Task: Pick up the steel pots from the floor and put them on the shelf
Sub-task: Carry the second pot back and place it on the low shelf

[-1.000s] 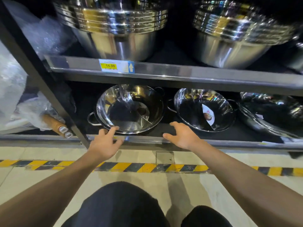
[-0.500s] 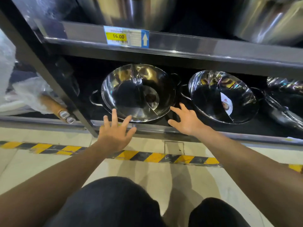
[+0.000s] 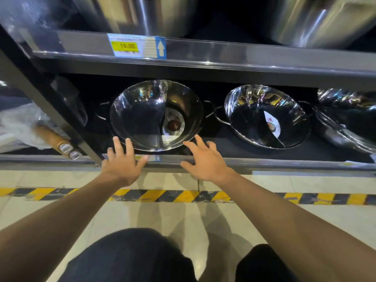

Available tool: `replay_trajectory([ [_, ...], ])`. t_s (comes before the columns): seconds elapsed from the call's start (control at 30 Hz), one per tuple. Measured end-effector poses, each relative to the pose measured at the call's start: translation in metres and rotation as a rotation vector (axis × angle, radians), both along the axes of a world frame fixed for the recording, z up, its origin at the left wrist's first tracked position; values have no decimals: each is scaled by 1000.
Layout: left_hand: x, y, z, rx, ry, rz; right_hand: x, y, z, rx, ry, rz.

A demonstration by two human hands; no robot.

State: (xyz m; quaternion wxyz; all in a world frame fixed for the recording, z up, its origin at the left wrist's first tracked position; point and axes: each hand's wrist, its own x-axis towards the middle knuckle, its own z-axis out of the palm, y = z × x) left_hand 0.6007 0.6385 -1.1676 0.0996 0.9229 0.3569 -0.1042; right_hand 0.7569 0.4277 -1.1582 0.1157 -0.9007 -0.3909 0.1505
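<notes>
A shiny divided steel pot with two side handles sits tilted on the bottom shelf, a label in its right half. A second divided steel pot stands to its right, and more steel pots lie at the far right. My left hand hovers open at the shelf's front lip, fingertips just below the first pot's rim. My right hand is open too, fingers spread by the pot's lower right rim. Neither hand holds anything.
Large stacked steel pots fill the upper shelf, behind a price tag. A black shelf post stands at the left, with plastic-wrapped goods beyond it. A yellow-black hazard stripe crosses the tiled floor. My knees are at the bottom.
The view has dropped and moved closer to the bottom shelf. Both hands have come off the left pot's rim, spread open and drawn slightly nearer each other at the shelf lip.
</notes>
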Motion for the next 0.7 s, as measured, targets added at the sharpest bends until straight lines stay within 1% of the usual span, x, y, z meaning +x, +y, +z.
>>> replay_trajectory([
  [0.17,3,1,6,-2,51,15,8,-12,10,8,97,18],
  [0.27,8,-7,14,58,58,-31,28,-49,20,44,46,-99],
  [0.4,33,-40,21,94,17,-275,63,-121,17,-59,-104,-378],
  [0.47,42,-62,19,119,11,-360,74,-152,10,-150,-113,-513],
  [0.5,42,-74,16,148,23,-389,76,-164,6,-192,-88,-553],
  [0.57,42,-99,8,225,54,-490,77,-182,-2,-242,-16,-596],
  [0.6,46,-110,4,233,59,-557,78,-188,-6,-247,8,-605],
  [0.7,84,-141,0,102,12,-711,80,-197,-10,-221,34,-609],
])
